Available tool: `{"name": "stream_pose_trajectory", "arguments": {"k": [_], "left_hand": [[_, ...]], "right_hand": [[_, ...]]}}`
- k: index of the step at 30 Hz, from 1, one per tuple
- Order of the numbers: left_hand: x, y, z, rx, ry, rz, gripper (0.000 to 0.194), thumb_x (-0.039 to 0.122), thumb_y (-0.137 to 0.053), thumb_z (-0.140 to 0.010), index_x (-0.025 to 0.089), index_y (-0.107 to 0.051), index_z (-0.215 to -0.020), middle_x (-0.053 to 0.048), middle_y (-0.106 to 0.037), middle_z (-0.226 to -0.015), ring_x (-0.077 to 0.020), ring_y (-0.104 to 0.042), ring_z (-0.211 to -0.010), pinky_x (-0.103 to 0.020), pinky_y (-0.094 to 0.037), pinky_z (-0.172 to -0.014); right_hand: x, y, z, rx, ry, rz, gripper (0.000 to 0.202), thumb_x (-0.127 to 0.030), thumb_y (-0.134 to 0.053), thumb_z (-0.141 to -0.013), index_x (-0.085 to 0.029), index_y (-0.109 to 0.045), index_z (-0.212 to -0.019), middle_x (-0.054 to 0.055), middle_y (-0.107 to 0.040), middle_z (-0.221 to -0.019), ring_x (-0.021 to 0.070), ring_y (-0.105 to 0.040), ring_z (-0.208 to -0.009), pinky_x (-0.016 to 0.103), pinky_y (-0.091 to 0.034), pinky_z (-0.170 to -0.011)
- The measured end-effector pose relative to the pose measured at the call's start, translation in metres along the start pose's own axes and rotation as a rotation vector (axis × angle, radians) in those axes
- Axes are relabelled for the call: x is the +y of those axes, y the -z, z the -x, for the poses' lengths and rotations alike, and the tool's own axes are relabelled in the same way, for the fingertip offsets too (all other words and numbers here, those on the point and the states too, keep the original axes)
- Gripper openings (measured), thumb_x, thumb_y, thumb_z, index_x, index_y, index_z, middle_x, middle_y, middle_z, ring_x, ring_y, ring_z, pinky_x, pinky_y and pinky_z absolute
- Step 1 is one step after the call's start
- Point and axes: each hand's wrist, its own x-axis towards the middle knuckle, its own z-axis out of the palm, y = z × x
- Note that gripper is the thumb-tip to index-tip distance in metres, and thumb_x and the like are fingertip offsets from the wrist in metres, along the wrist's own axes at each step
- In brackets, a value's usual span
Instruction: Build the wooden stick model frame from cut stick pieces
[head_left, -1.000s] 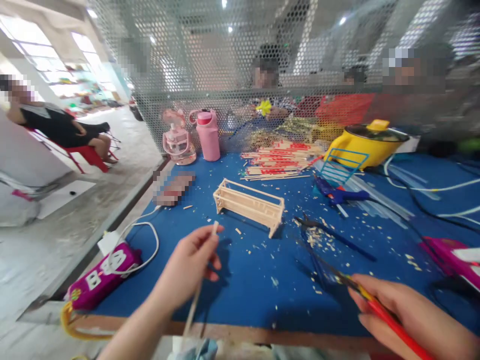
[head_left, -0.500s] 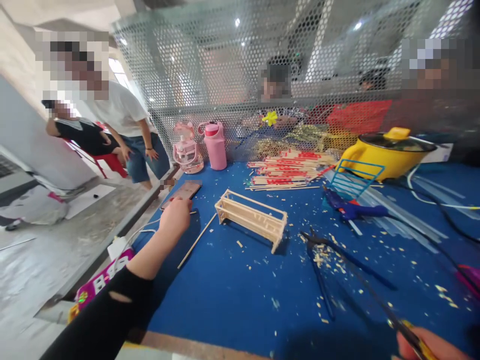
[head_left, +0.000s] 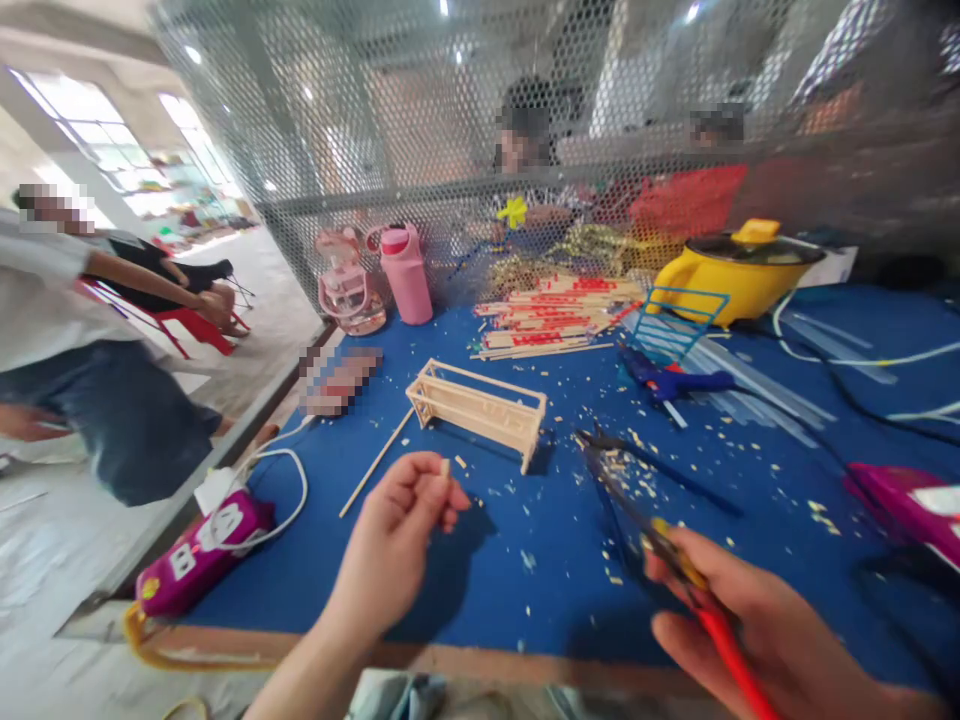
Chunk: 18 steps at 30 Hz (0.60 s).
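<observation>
Head view: pale rectangular frame of wooden sticks (head_left: 480, 412). Stands on blue tabletop (head_left: 510, 590), beyond and apart from left hand (head_left: 401, 520). Held in narrow pinch of left hand: small pale wooden piece (head_left: 445, 468), mostly hidden. Gripped in right hand (head_left: 795, 630): slender red-and-yellow-handled metal tool (head_left: 724, 640), end blurred, above dark-blue-handled pliers (head_left: 667, 472). Loose thin pale stick (head_left: 375, 465), left of and near frame. Pale wood chips (head_left: 616, 463), around pliers.

The left hand (head_left: 401, 535) pinches a wooden piece (head_left: 445, 468). The right hand (head_left: 784, 625) grips a red-handled tool (head_left: 721, 638) above the tabletop (head_left: 495, 595)
</observation>
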Motion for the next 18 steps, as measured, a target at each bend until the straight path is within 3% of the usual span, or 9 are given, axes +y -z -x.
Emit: {"name": "stream_pose_trajectory", "arguments": {"k": [2, 5, 8, 18], "left_hand": [[-0.006, -0.024, 0.016, -0.071, 0.090, 0.259, 0.027, 0.038, -0.057, -0.084, 0.016, -0.056, -0.099, -0.001, -0.062, -0.072, -0.0100, -0.053, -0.061, -0.022, -0.042, -0.060], [-0.012, -0.040, 0.023, -0.094, 0.149, 0.370, 0.023, 0.035, -0.064, -0.080, 0.013, -0.062, -0.089, -0.002, -0.064, -0.071, -0.0090, -0.053, -0.060, -0.021, -0.043, -0.060], [-0.011, -0.040, 0.023, -0.136, 0.131, 0.342, 0.020, 0.033, -0.067, -0.078, 0.013, -0.066, -0.080, -0.003, -0.067, -0.072, -0.0094, -0.055, -0.062, -0.022, -0.044, -0.062], [-0.010, -0.046, 0.033, -0.117, 0.101, 0.303, 0.015, 0.026, -0.068, -0.076, 0.013, -0.071, -0.084, 0.000, -0.065, -0.061, -0.0104, -0.057, -0.057, -0.022, -0.047, -0.059]], "right_hand": [[-0.016, -0.003, -0.010, -0.017, -0.001, 0.042, 0.016, -0.035, -0.059, -0.077, -0.024, -0.057, -0.088, -0.002, -0.061, -0.062, 0.0151, -0.056, -0.053, 0.024, -0.046, -0.050], [-0.023, -0.010, -0.020, -0.017, 0.067, 0.116, 0.024, -0.039, -0.061, -0.078, -0.023, -0.055, -0.094, 0.003, -0.065, -0.083, 0.0190, -0.061, -0.075, 0.030, -0.048, -0.068], [-0.021, -0.016, -0.022, -0.016, 0.118, 0.157, 0.031, -0.040, -0.062, -0.078, -0.021, -0.053, -0.100, 0.006, -0.063, -0.095, 0.0226, -0.059, -0.089, 0.036, -0.046, -0.077], [-0.029, -0.018, -0.018, -0.025, 0.152, 0.190, 0.031, -0.035, -0.070, -0.069, -0.020, -0.050, -0.087, 0.004, -0.058, -0.085, 0.0211, -0.055, -0.080, 0.034, -0.043, -0.072]]}}
